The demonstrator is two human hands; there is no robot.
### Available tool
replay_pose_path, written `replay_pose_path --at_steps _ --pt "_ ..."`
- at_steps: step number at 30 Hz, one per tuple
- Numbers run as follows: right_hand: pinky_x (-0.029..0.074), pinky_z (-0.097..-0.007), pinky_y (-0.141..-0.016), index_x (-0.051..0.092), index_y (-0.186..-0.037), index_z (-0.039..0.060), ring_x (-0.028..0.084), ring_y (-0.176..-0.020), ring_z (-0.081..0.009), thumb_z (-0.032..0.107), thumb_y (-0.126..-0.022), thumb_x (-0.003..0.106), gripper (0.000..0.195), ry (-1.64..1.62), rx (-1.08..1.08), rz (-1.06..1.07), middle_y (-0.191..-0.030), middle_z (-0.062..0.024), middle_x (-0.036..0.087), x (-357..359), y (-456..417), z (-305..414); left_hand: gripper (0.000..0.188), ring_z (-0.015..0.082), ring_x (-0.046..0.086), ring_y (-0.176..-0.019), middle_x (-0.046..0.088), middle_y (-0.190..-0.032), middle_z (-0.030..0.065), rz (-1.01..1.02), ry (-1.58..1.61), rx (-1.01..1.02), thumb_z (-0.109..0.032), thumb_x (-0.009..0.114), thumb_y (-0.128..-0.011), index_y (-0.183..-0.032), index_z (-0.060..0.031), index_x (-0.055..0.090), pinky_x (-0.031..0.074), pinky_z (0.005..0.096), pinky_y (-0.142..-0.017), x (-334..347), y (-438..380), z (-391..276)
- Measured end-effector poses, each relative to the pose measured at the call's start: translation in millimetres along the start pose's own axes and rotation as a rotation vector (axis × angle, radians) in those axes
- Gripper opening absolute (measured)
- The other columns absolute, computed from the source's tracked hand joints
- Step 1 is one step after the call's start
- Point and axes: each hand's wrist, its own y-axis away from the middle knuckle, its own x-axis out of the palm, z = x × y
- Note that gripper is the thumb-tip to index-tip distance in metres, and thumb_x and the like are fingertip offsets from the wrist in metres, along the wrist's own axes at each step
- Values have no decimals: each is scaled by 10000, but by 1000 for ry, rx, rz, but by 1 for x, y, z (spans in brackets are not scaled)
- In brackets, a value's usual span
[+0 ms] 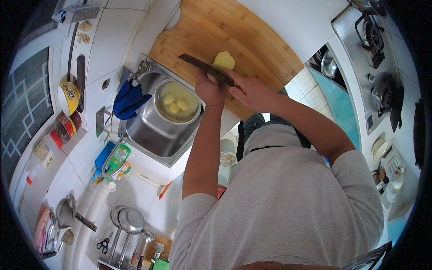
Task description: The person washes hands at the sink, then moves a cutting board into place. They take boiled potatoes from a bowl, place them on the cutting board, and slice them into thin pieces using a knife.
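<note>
A knife with a dark, narrow outline (pixel 193 61) slants over the wooden cutting board (pixel 256 37). My left hand (pixel 211 88) is closed around its middle part. Beyond the knife lies a pale yellow peeled potato (pixel 224 60), cut into pieces that lean together. My right hand (pixel 251 92) is at the knife's right end, its forefinger by the potato's edge and its thumb on the near side of the knife; what lies beneath its fingers is hidden. Several peeled potatoes (pixel 174 108) sit in a round metal bowl (pixel 194 120) of cloudy water.
The bowl stands in a steel sink (pixel 152 135) left of the board, below a faucet (pixel 144 67) with a blue cloth (pixel 130 101) beside it. A gas stove (pixel 359 67) is at the right. Ladles and pans (pixel 131 221) hang at lower left; jars (pixel 65 130) line the left ledge.
</note>
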Motion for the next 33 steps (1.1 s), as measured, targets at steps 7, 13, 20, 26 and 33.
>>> replay_pose_path --at_steps 7,13,20,26,33 --pt "512 -526 -828 467 -1123 -11 655 -976 -460 264 -1037 553 301 40 34 -17 -1025 -294 650 -4 36 14 452 412 696 -839 721 -898 144 102 -182 137 -294 841 -707 -1055 -87 641 544 493 -682 3 -1 15" --pt "518 -522 -744 464 -1108 -8 670 -874 -466 292 -1059 523 309 -31 103 34 -936 -277 660 -5 40 18 371 399 707 -832 735 -880 142 38 -83 23 -310 805 -776 -1029 -88 649 551 476 -682 6 -1 13" --pt "512 -517 -722 475 -1094 1 661 -848 -468 305 -1066 513 307 -37 33 6 -910 -274 647 -7 36 16 314 409 712 -858 741 -909 162 39 -117 69 -273 768 -834 -1055 -89 641 552 485 -693 6 -2 16" --pt "505 -519 -715 476 -1084 3 653 -840 -472 302 -1069 506 301 -14 -41 -21 -903 -272 640 -8 34 13 447 374 718 -882 741 -940 130 25 30 -55 -313 849 -721 -1061 -88 664 571 453 -736 13 -3 23" --pt "497 -567 -769 526 -1027 -32 642 -873 -500 283 -1038 532 316 -59 114 34 -926 -310 629 -15 28 25 399 412 710 -892 737 -996 170 31 -67 95 -278 783 -821 -1136 -91 626 555 489 -718 5 -1 18"
